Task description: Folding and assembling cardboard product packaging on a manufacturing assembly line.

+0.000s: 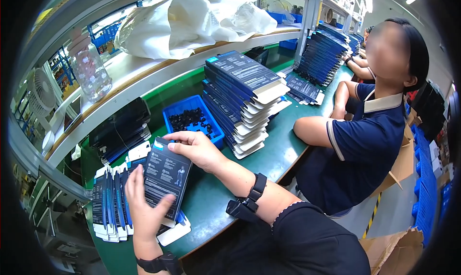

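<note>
On the green bench [269, 160], near its front edge by the fanned flat cartons [108, 205], the right hand [197, 148] pinches the dark flat carton's [165, 176] top while the left hand [144, 208] props its bottom edge, grip clamped, probably so it stays square.

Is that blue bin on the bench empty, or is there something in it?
Not empty. The blue bin holds a loose heap of small black parts covering only part of its floor; bare blue bottom shows around them.
</note>
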Demonstrator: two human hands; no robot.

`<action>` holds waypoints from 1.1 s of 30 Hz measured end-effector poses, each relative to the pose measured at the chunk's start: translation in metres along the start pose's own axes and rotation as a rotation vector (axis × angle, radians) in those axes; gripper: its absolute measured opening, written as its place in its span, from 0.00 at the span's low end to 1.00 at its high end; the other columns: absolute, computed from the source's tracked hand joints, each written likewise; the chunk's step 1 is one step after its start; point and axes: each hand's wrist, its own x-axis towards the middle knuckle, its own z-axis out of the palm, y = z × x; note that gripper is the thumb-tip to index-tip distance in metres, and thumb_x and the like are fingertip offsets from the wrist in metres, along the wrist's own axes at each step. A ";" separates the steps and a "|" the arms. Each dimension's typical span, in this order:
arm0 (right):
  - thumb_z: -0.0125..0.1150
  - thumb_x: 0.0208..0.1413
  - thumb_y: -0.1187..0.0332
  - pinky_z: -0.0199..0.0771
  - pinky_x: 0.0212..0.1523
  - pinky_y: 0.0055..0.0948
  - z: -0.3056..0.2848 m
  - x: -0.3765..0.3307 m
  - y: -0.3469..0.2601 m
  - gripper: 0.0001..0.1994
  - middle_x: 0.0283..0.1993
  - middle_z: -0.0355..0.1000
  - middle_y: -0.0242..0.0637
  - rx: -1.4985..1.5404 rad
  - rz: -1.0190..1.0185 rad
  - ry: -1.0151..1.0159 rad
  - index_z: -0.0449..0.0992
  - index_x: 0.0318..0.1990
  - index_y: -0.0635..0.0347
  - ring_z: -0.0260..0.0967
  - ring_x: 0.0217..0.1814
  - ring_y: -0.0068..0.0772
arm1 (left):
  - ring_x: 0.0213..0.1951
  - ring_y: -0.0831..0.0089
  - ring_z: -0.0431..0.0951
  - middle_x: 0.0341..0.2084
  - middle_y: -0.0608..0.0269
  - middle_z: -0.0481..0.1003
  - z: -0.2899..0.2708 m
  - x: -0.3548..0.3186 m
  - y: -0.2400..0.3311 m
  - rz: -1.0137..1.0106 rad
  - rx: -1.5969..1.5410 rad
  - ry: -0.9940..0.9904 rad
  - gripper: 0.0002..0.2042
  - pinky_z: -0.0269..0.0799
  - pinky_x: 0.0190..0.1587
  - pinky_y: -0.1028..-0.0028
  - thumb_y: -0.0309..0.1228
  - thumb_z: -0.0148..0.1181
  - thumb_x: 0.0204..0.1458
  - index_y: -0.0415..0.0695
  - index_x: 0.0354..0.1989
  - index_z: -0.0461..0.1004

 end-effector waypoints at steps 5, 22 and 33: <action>0.55 0.54 0.71 0.71 0.39 0.18 0.001 -0.001 0.002 0.15 0.37 0.74 0.36 0.017 -0.063 0.086 0.72 0.48 0.68 0.70 0.37 0.18 | 0.59 0.51 0.55 0.55 0.46 0.57 0.013 0.000 0.009 0.020 0.323 -0.045 0.57 0.41 0.64 0.54 0.47 0.74 0.21 0.41 0.63 0.46; 0.58 0.53 0.71 0.71 0.41 0.21 -0.011 0.003 0.003 0.13 0.38 0.75 0.38 0.246 0.053 0.128 0.74 0.44 0.68 0.72 0.38 0.22 | 0.55 0.52 0.59 0.55 0.49 0.57 0.007 -0.004 0.013 0.077 0.257 0.005 0.51 0.53 0.58 0.59 0.32 0.70 0.23 0.44 0.63 0.50; 0.52 0.56 0.72 0.68 0.46 0.21 0.000 -0.002 -0.008 0.15 0.44 0.73 0.36 0.061 -0.055 -0.018 0.71 0.50 0.66 0.69 0.43 0.21 | 0.57 0.50 0.56 0.57 0.47 0.54 0.016 -0.005 0.004 0.070 0.273 -0.047 0.52 0.52 0.59 0.60 0.30 0.69 0.25 0.44 0.65 0.46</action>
